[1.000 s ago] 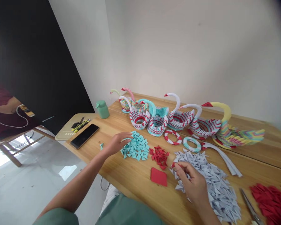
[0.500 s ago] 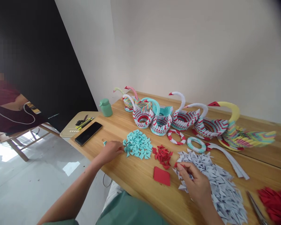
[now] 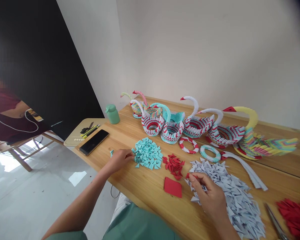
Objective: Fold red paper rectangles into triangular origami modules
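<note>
Red paper point(image 3: 188, 175) getting pinched in right hand point(image 3: 210, 194), left hand point(image 3: 120, 159) sitting by teal pile point(image 3: 149, 154), can't tell its grip

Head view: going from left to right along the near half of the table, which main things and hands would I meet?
Phone, left hand, turquoise paper pile, small red paper pile, right hand, scissors, large red paper pile.

A wooden table point(image 3: 137, 181) bears paper swans point(image 3: 172, 136) and triangles point(image 3: 148, 154).
</note>
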`<state>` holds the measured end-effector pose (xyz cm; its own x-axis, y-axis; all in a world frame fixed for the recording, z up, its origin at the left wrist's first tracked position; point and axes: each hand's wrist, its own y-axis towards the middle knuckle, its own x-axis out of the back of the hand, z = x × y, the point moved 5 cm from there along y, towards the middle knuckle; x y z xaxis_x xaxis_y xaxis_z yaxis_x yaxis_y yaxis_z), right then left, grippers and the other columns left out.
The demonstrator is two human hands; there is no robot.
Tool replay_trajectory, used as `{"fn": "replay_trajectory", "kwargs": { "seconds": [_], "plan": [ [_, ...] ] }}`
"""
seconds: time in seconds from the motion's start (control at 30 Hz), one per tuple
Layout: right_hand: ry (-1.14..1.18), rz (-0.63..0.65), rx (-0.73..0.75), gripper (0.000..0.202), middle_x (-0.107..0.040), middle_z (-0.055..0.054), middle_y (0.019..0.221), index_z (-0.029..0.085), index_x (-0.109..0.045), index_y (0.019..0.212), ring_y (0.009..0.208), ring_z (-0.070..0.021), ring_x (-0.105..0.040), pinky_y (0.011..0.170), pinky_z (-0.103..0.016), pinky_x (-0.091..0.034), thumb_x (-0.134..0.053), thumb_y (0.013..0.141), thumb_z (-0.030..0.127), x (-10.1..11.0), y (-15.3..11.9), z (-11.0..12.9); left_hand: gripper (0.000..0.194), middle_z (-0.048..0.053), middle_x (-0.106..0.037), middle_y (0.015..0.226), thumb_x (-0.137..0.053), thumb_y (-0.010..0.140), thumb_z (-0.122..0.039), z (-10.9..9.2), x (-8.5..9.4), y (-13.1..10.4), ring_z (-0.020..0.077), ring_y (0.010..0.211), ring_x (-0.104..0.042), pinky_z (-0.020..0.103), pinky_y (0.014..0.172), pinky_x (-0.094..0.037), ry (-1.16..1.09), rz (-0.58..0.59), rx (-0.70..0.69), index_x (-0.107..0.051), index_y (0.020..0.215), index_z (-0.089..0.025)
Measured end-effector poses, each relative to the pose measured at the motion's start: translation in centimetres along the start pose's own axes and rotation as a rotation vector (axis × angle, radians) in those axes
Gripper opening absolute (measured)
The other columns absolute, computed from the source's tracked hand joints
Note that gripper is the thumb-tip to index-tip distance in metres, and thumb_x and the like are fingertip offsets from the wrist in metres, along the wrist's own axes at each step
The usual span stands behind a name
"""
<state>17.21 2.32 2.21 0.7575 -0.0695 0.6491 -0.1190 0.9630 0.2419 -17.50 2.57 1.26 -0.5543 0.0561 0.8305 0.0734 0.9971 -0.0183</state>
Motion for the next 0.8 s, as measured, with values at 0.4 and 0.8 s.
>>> {"fn": "replay_trajectory", "kwargs": {
  "seconds": [0.4, 0.8],
  "plan": [
    [0.009, 0.008, 0.026, 0.03, -0.061, 0.002, 0.056, 0.021, -0.064, 0.079, 0.051, -0.0141, -0.057, 0.052, -0.022, -0.044, -0.051, 0.086, 0.047, -0.1, 0.0, 0.2, 0.015, 0.0, -0.07, 0.077, -0.053, 0.082, -0.02, -0.3, -1.1, 0.2, 0.0166, 0.074, -0.061, 0.024, 0.067, -0.038, -0.024, -0.03, -0.033, -0.067, 0.076, -0.02],
    [-0.022, 0.016, 0.03, 0.03, -0.064, 0.001, 0.059, 0.022, -0.066, 0.079, 0.055, -0.0151, -0.06, 0.054, -0.021, -0.046, -0.051, 0.086, 0.047, -0.2, 0.0, 0.2, 0.019, 0.002, -0.071, 0.081, -0.051, 0.086, -0.021, -0.5, -1.4, 0.2, 0.0175, 0.077, -0.062, 0.027, 0.074, -0.041, 0.0, -0.036, -0.068, -0.066, 0.075, -0.019]
  ]
}}
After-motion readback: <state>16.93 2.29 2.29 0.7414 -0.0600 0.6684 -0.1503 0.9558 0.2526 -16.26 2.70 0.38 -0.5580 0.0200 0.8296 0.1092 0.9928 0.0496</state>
